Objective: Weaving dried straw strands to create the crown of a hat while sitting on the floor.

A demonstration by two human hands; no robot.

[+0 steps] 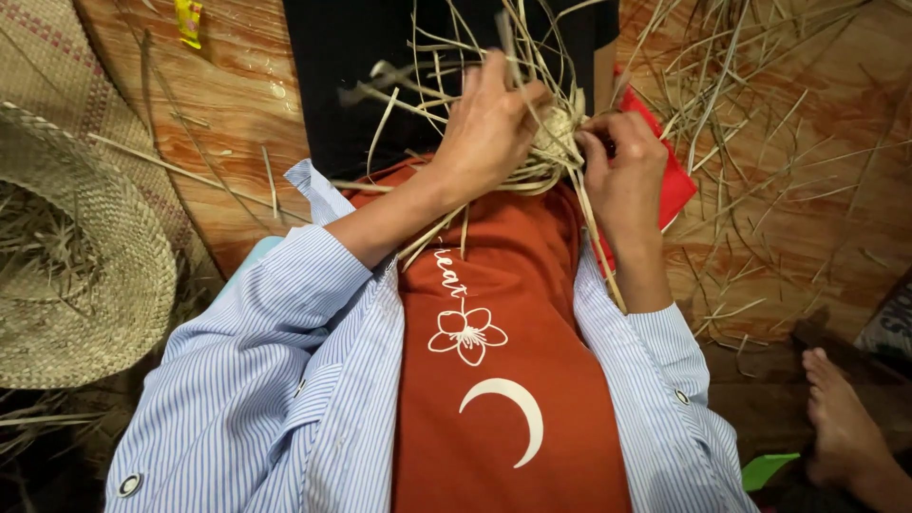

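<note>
My left hand (489, 128) and my right hand (622, 166) are both closed on a small woven piece of pale straw (556, 133) held over my lap. Long loose straw strands (456, 66) fan out from it, upward and down along my right forearm. My left fingers pinch strands at the piece's left side; my right fingers grip its right edge. I wear a blue striped shirt over an orange top, with dark cloth across my legs.
A large woven straw basket (85, 266) with loose straw inside sits at the left on the wooden floor (237, 104). Scattered straw (760, 142) covers the floor at right. A red object (674, 180) lies under my right hand. Another person's bare foot (841, 418) is at the lower right.
</note>
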